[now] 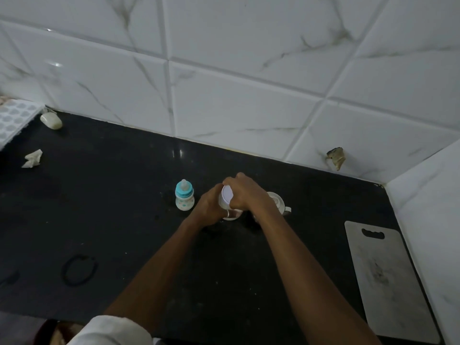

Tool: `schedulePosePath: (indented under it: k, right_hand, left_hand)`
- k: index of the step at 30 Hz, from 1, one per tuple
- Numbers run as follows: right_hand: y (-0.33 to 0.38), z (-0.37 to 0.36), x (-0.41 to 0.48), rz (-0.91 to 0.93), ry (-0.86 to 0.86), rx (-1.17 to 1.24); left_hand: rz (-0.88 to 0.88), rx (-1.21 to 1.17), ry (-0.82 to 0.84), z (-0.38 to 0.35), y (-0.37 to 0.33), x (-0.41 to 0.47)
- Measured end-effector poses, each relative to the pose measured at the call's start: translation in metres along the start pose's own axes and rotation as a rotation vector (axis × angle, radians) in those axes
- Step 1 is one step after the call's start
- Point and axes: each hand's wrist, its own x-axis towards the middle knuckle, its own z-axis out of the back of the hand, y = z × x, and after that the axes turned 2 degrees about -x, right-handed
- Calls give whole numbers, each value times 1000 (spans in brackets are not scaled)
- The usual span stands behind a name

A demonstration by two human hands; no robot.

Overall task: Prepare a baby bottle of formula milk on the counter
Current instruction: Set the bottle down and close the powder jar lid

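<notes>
A small baby bottle [184, 198] with a teal collar and a clear teat stands upright on the black counter [124, 220]. Just right of it, both my hands are around a white container [226, 199] with a white lid. My left hand [211, 207] grips its body from the left. My right hand [242, 192] curls over the lid from the right. Behind my right wrist a white cup [277, 201] with a handle is partly hidden.
A pale cutting board [388, 280] lies at the counter's right edge by the tiled side wall. A black hair band [79, 270] lies front left. Crumpled paper [32, 159], a soap bar [51, 121] and a patterned mat [12, 120] sit far left.
</notes>
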Motion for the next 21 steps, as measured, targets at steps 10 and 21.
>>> schedulePosePath:
  k: [10,21]
  right_hand:
    - [12,-7,-6,-208,-182,-38]
    - [-1,19,-3,206,143,-234]
  left_hand:
    - [-13,-60,5,-3,9,2]
    - [12,-52,7,-5,11,8]
